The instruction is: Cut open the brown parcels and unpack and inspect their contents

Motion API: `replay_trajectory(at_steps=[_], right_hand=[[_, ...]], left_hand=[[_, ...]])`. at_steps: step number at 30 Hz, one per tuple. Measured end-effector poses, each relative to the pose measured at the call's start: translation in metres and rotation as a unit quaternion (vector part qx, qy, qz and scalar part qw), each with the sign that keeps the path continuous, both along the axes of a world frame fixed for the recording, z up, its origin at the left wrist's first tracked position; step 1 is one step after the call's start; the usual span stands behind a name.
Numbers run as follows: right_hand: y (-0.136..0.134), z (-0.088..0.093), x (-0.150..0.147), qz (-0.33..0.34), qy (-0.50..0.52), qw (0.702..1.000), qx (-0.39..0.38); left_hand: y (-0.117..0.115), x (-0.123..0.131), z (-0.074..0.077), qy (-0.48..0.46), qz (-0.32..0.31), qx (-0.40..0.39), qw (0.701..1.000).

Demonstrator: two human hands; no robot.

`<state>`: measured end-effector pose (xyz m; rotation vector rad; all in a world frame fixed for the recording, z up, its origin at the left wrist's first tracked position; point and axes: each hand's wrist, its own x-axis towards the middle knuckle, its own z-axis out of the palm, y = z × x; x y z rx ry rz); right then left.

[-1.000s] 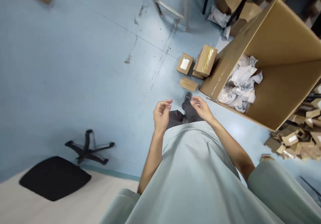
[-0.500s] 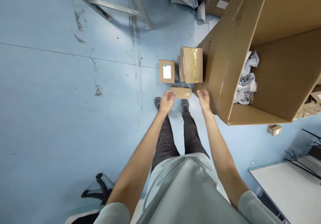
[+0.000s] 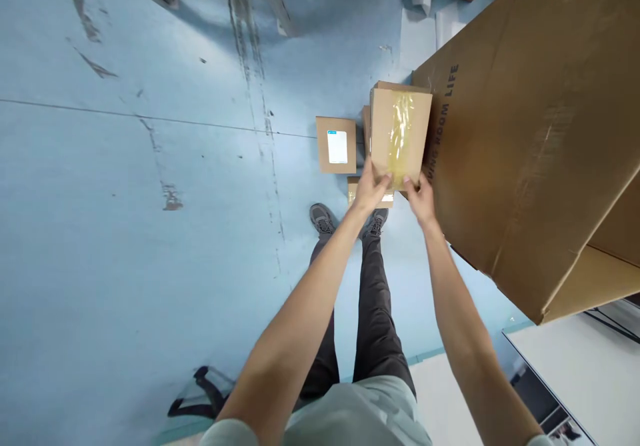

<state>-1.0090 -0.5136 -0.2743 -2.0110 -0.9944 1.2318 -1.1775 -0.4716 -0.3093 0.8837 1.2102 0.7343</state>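
Note:
A cardboard box (image 3: 400, 126) with a strip of shiny yellowish tape down its top is between my two hands. My left hand (image 3: 370, 189) is closed on its near left corner, thumb on top. My right hand (image 3: 421, 198) grips the near right corner the same way. Part of a second carton shows behind the taped box's far edge. Below my hands, a small flat box (image 3: 353, 189) lies by my shoes, partly covered by the left hand. A square box with a white label (image 3: 323, 145) sits on the floor to the left.
A very large carton (image 3: 505, 133) with printed lettering stands close on the right. At the top left are a metal ladder's feet (image 3: 280, 13). A chair base (image 3: 205, 393) is at the lower left, and a white table (image 3: 585, 359) at the lower right.
Both hands have moved from around the small flat box to the near corners of the taped box and closed on it. My view has shifted closer to the boxes.

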Motion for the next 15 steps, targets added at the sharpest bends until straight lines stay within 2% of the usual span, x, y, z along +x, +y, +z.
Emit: replay_trajectory(at_steps=[4,7,10,13,15], right_hand=[[-0.045,0.004,-0.091,-0.002,0.031,0.999,-0.021],[-0.056,-0.011,-0.145,0.009,0.067,0.997,-0.05],[-0.041,-0.043,-0.164,0.04,0.075,0.994,-0.07],[-0.018,-0.078,-0.157,0.072,0.052,0.991,-0.103],[-0.006,-0.093,-0.144,0.102,0.028,0.985,-0.137]], left_hand=[[-0.039,-0.088,0.021,0.077,0.048,-0.006,0.996],[-0.052,-0.144,0.017,0.134,0.072,-0.037,0.988],[-0.045,-0.165,-0.01,0.164,0.081,-0.062,0.981],[-0.025,-0.157,-0.052,0.172,0.071,-0.074,0.98],[-0.014,-0.147,-0.081,0.184,0.065,-0.096,0.976]])
